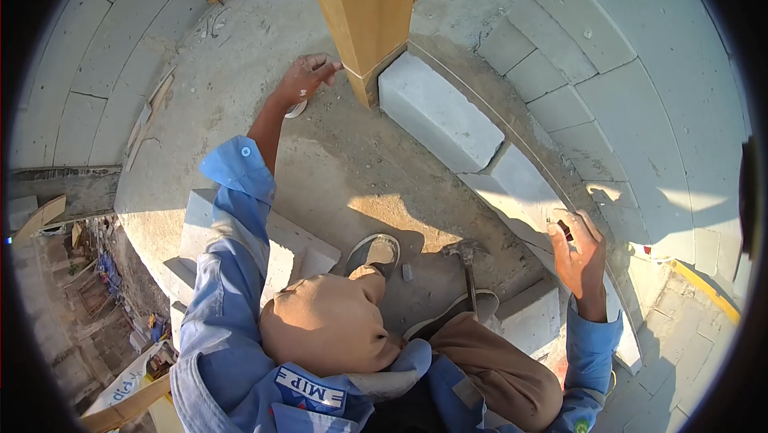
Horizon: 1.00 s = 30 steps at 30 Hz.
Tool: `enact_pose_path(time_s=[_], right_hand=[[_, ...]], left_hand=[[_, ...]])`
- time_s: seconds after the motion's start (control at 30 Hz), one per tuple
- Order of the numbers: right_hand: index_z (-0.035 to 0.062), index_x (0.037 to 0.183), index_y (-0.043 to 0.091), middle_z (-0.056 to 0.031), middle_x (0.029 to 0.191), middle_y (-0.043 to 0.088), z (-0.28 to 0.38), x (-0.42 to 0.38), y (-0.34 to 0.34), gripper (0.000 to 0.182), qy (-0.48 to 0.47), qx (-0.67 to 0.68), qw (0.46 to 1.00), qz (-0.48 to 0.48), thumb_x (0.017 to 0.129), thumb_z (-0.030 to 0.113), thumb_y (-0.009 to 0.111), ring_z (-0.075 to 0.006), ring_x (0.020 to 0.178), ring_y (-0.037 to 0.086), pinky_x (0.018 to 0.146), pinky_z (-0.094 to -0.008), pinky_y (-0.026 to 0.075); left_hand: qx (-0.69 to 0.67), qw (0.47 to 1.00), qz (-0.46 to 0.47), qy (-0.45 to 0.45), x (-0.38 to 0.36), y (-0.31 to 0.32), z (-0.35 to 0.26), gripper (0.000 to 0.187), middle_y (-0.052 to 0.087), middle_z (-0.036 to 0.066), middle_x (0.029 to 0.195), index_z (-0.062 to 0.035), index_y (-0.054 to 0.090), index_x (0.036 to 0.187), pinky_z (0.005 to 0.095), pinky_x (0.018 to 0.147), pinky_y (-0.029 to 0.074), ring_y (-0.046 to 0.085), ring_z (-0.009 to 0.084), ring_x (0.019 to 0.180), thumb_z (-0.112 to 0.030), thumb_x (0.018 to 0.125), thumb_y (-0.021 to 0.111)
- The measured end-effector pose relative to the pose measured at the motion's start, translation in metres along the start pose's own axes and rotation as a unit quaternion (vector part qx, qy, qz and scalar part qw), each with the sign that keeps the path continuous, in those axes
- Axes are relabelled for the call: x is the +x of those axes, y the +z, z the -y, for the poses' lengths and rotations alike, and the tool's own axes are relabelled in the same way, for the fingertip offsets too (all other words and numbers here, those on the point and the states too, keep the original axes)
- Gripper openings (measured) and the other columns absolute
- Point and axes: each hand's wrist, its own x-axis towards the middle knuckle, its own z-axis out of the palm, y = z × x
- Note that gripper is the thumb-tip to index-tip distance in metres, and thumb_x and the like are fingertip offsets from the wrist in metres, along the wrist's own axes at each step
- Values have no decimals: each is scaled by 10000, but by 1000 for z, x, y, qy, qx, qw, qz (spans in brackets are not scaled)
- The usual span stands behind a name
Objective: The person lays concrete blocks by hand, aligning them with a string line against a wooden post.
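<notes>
My left hand (304, 81) is at the foot of a wooden post (364, 17), fingers pinched on a white string (350, 72) that crosses the post's lower end. Below its wrist shows part of a round white thing (296, 110). A thin line (512, 130) runs from the post along a row of pale blocks (440, 109). My right hand (582, 253) is over the nearer part of that row, thumb and fingers curled together around a small dark thing I cannot make out. A hammer (470, 277) stands between my feet, head up, beside one shoe.
More pale blocks (300, 245) lie by my left knee, and another block (532, 317) is near my right foot. Curved block walls rise at left (88, 57) and right (640, 105). Beyond an edge at lower left, a lower level (88, 297) holds scattered debris.
</notes>
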Motion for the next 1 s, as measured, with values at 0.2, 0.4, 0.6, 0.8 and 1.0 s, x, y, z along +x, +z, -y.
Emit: enact_pose_path(time_s=[0.2, 0.4, 0.6, 0.8, 1.0], right_hand=[[42, 1009, 675, -134, 876, 649, 17, 69, 1, 210, -48, 8, 999, 20, 878, 206, 670, -320, 767, 647, 667, -385, 514], [64, 1064, 673, -120, 921, 652, 23, 168, 54, 298, -83, 50, 995, 31, 939, 324, 598, -296, 834, 643, 757, -409, 491], [52, 1139, 666, -155, 1017, 684, 36, 237, 98, 386, -3, 122, 981, 150, 963, 382, 569, -279, 950, 651, 852, -430, 498], [42, 1161, 668, -178, 1041, 680, 43, 287, 143, 383, -68, 219, 967, 108, 977, 350, 533, -301, 990, 640, 886, -433, 480], [46, 1137, 694, -168, 1045, 685, 79, 330, 166, 328, -75, 314, 923, 207, 970, 260, 510, -291, 996, 631, 854, -422, 476]], left_hand=[[15, 999, -13, 50, 62, -36, 8, 305, 713, 90, 998, -23, 659, 1152, 353, 852, 539, 660, 210, 955, -264, 993, 562], [199, 970, 79, 115, 97, -30, -41, 329, 660, 55, 964, -24, 625, 1204, 307, 799, 520, 620, 162, 908, -269, 991, 574], [160, 975, 99, 116, 90, -9, -84, 361, 599, 1, 896, -25, 593, 1249, 251, 700, 484, 565, 99, 794, -279, 993, 584], [-78, 994, 63, 45, 96, -3, -112, 399, 538, -53, 828, -27, 562, 1294, 195, 600, 449, 511, 37, 680, -289, 995, 594], [-171, 979, 96, -55, 125, -9, -119, 423, 494, -93, 731, -22, 540, 1336, 181, 533, 405, 448, -7, 594, -283, 1006, 588]])
